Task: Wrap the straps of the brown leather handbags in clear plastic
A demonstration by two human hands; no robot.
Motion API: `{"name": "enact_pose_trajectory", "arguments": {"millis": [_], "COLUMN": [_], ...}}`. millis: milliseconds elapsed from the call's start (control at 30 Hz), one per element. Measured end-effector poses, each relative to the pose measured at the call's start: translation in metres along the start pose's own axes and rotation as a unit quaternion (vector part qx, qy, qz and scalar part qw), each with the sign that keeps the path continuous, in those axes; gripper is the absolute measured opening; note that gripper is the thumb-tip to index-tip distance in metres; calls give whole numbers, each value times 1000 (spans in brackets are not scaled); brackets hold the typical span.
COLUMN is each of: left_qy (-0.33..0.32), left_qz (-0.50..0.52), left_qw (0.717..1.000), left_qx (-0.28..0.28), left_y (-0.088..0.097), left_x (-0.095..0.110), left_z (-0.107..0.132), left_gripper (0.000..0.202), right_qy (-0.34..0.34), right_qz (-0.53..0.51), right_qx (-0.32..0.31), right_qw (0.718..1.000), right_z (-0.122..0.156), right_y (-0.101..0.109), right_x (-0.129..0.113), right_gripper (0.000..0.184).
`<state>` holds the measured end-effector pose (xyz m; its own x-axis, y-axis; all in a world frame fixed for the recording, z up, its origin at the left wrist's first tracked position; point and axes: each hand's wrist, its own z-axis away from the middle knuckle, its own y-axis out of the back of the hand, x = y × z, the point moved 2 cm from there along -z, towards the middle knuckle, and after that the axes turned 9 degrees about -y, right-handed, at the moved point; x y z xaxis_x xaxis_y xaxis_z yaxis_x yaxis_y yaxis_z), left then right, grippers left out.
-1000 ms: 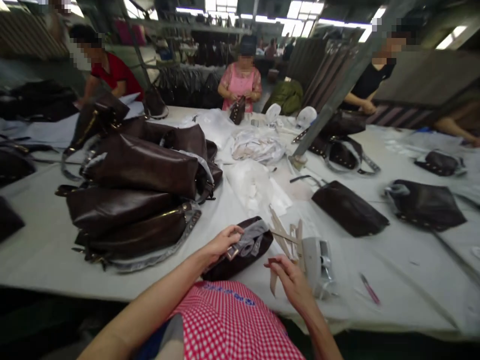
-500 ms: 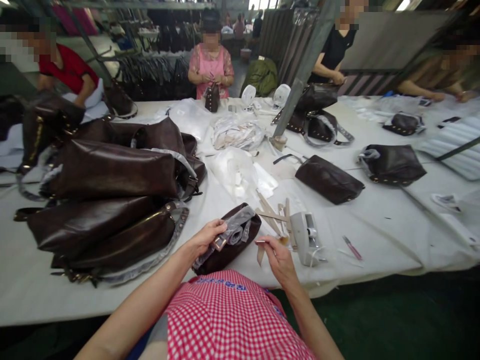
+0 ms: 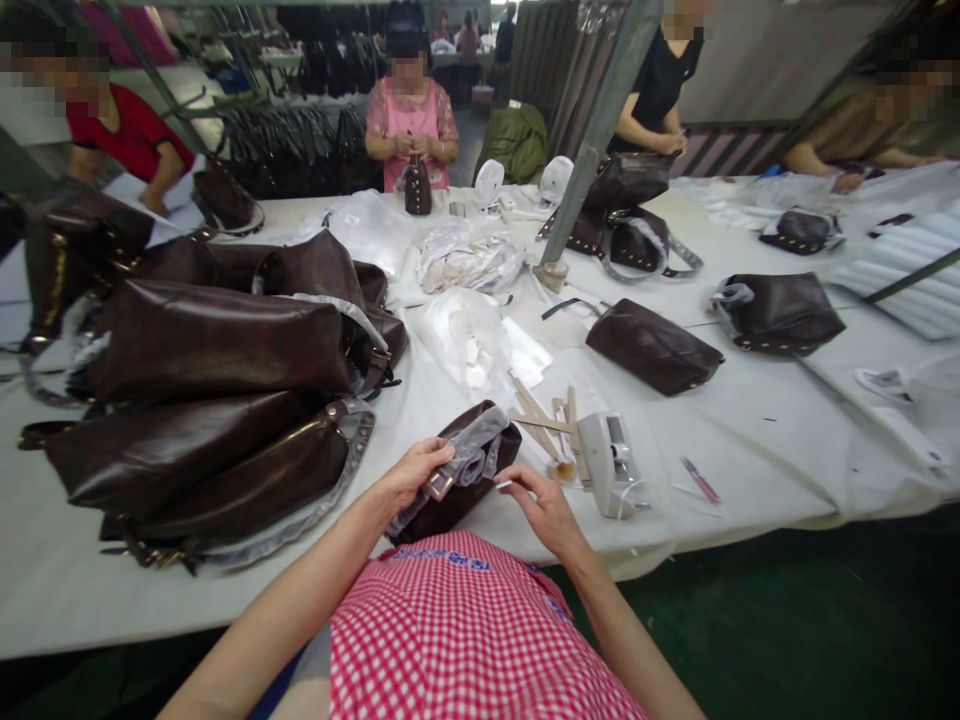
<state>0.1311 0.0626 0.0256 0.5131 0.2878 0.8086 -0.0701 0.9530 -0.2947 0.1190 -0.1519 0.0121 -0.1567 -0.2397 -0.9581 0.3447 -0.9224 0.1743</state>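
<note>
A small dark brown leather bag (image 3: 442, 518) lies at the table's near edge, against my checked apron. Its strap (image 3: 476, 462) is rolled up in clear plastic on top. My left hand (image 3: 416, 478) is closed on the strap by a metal buckle (image 3: 439, 483), thumb uppermost. Beside the bag's right end, my right hand (image 3: 546, 508) pinches a small white strip (image 3: 504, 485) between thumb and fingers. Whether the strip touches the bag I cannot tell. Right of that hand stands a pale grey tape dispenser (image 3: 606, 465), with several beige strips (image 3: 546, 425) beside it.
Large brown bags (image 3: 217, 340) are piled on the left. Plastic wrapping (image 3: 465, 340) lies ahead, and pink-handled snips (image 3: 701, 482) on the right. More bags (image 3: 652, 345) rest farther right. A slanted metal post (image 3: 592, 140) rises mid-table. Several co-workers stand or sit around the table.
My right hand has moved slightly left, bringing the white strip close to the bag. A beige strip that hung below its fingers no longer shows. My left hand keeps its hold.
</note>
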Motion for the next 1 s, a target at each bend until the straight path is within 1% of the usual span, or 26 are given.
{"name": "enact_pose_trajectory", "arguments": {"millis": [67,167,233,333,400,467,600,733,800,900,1000], "left_qy": [-4,-10,-12,-16,-26,-37,-54,-62,-65,-78,-92], "left_qz": [2,-1,-10,-29,-38,-39,-38,-50,-58,-66,-75], "left_qw": [1000,1000,1000,999,999,998,998,997,996,995,993], "left_qx": [-2,-10,-14,-15,-13,-13,-8,-9,-9,-11,-21], "left_y": [1,1,0,-1,-2,-3,-5,-4,-4,-5,-8], "left_x": [0,1,1,0,-2,-3,-4,-5,-7,-9,-9], "left_z": [-2,-3,-2,0,2,4,6,6,6,6,9], "left_gripper": [35,38,37,38,39,40,41,42,42,41,37], "right_qy": [-40,-101,-142,-193,-199,-188,-176,-166,-161,-188,-209], "right_qz": [-38,-25,-20,-51,-59,-62,-89,-123,-124,-99,-97], "right_qx": [3,-11,6,46,54,54,36,11,25,57,58], "right_qw": [998,994,990,979,977,979,980,978,979,975,971], "right_z": [-1,-2,-4,-9,-12,-14,-12,-7,-8,-11,-15], "right_y": [3,-2,-10,-25,-33,-36,-34,-34,-34,-34,-33], "right_x": [1,5,7,10,10,8,5,7,8,11,11], "right_gripper": [18,19,16,16,20,19,15,18,19,20,23]}}
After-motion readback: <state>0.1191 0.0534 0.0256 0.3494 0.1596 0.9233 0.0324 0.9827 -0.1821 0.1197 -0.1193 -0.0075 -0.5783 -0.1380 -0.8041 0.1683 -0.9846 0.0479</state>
